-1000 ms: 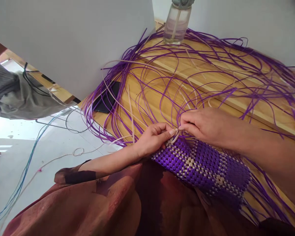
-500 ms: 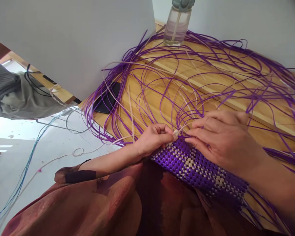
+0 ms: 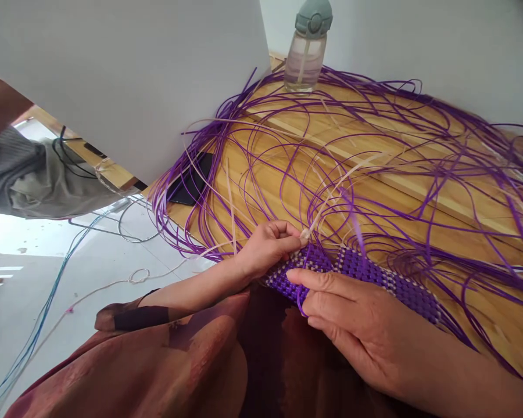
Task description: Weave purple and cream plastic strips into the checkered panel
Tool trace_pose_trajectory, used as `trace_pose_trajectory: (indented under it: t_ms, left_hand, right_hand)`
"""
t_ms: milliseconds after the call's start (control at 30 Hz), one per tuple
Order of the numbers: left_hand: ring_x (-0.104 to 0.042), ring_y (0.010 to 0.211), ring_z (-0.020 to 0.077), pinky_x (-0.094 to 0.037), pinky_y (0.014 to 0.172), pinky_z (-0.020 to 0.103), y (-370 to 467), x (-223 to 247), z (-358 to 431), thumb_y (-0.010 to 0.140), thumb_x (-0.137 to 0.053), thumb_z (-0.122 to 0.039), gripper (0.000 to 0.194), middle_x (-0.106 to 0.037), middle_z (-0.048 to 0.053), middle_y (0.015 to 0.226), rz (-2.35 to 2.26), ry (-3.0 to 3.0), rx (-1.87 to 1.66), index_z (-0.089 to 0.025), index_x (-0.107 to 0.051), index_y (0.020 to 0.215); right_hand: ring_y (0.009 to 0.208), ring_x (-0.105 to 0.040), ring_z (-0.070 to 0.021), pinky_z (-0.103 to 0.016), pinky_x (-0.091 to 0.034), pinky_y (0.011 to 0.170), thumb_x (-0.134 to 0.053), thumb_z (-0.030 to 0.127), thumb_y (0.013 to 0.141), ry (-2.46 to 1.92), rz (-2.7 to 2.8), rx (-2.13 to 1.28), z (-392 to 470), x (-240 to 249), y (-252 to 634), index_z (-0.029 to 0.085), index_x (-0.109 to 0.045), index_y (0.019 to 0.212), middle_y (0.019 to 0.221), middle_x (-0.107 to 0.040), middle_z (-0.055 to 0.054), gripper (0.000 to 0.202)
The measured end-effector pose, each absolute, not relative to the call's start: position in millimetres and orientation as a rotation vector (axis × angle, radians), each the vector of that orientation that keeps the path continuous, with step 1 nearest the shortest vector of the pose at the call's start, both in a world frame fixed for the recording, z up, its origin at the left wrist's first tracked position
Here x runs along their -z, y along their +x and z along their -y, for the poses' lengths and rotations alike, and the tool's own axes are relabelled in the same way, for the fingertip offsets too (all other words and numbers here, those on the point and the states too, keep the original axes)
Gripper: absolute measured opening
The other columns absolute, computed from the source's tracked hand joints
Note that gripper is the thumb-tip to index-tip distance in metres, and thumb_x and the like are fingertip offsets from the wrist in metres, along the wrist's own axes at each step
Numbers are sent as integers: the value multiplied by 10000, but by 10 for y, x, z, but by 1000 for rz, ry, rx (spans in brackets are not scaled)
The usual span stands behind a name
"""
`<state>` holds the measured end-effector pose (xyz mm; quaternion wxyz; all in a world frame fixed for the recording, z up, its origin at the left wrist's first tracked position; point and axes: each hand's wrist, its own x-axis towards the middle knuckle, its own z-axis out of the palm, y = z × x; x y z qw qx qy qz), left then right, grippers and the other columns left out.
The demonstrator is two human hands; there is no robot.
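A purple and cream woven strip (image 3: 361, 264) lies across the lap and the table's near edge, with loose strands coming off its far side. My left hand (image 3: 268, 247) is at its left end, thumb and index finger pinched on a cream strand (image 3: 316, 223) where it bends at the weave. In front of the strip, partly covering it, is my right hand (image 3: 353, 325). Its fingers are closed around a purple strand (image 3: 301, 305), which curves down from the weave into them; the index finger reaches out over the strip.
Long purple strands (image 3: 375, 110) sprawl over the wooden table (image 3: 261, 168). A clear bottle with a grey-green lid (image 3: 305, 55) stands at the back. Under strands at left lies a dark phone (image 3: 194, 183). White panels (image 3: 157, 69) border the table; blue cords (image 3: 61, 273) hang over the floor.
My right hand has let go of the cream strand and moved down and toward me, now with a purple strand. My left hand keeps its pinch. The view has tilted slightly upward.
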<state>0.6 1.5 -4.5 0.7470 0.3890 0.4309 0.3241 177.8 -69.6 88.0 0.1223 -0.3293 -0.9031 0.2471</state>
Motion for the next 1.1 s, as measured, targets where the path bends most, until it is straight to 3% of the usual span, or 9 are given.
trace_pose_trajectory:
  t_ms: [200, 300, 433, 600, 833, 967, 1100]
  left_hand:
    - [-423, 459, 30, -290, 465, 181, -2, 55, -2, 705, -762, -357, 282, -569, -39, 595, -929, 861, -706, -131, -617, 791]
    - [-417, 451, 30, -279, 459, 185, -12, 59, 8, 711, -761, -393, 306, -567, -41, 590, -931, 869, -705, -135, -618, 795]
    - [-438, 476, 34, -289, 470, 187, -17, 51, 23, 689, -788, -405, 339, -590, -33, 618, -902, 853, -705, -133, -617, 794]
    - [-487, 531, 45, -335, 515, 188, -3, 42, 30, 661, -816, -375, 345, -618, -24, 657, -868, 822, -750, -127, -603, 771]
    - [-458, 523, 36, -303, 512, 184, -2, 66, 37, 630, -840, -337, 349, -579, -48, 611, -795, 802, -805, -123, -592, 751]
    - [-476, 533, 37, -311, 520, 183, -4, 90, 33, 652, -831, -340, 342, -602, -36, 640, -772, 775, -794, -119, -605, 783]
    - [-448, 519, 26, -298, 511, 178, -16, 106, 19, 658, -832, -311, 321, -568, -55, 612, -740, 795, -796, -120, -605, 780]
  right_hand:
    - [912, -641, -165, -315, -508, 837, -580, 203, 914, -1264, 2208, -612, 406, -714, 1795, 218, -690, 921, 934, -717, -26, 111]
    - [817, -654, -164, -298, -507, 746, -610, 251, 896, -1475, 2049, -645, 279, -620, 1802, 220, -695, 882, 862, -712, -18, 92]
    - [735, -666, -150, -263, -498, 673, -608, 300, 890, -1592, 1927, -841, 195, -541, 1797, 205, -672, 871, 826, -719, -11, 116]
    - [703, -673, -149, -263, -466, 663, -612, 309, 884, -1649, 2002, -821, 144, -566, 1774, 204, -650, 903, 791, -729, -1, 114]
    - [820, -674, -166, -270, -427, 714, -534, 196, 920, -1498, 2325, -561, 49, -675, 1696, 193, -630, 1020, 899, -735, -22, 139]
    - [826, -657, -161, -264, -419, 700, -536, 197, 917, -1481, 2463, -609, -4, -711, 1792, 189, -645, 1008, 942, -724, -27, 142]
    - [860, -648, -162, -268, -418, 734, -490, 204, 940, -1311, 2585, -673, -93, -738, 1845, 185, -628, 1111, 974, -719, -34, 222]
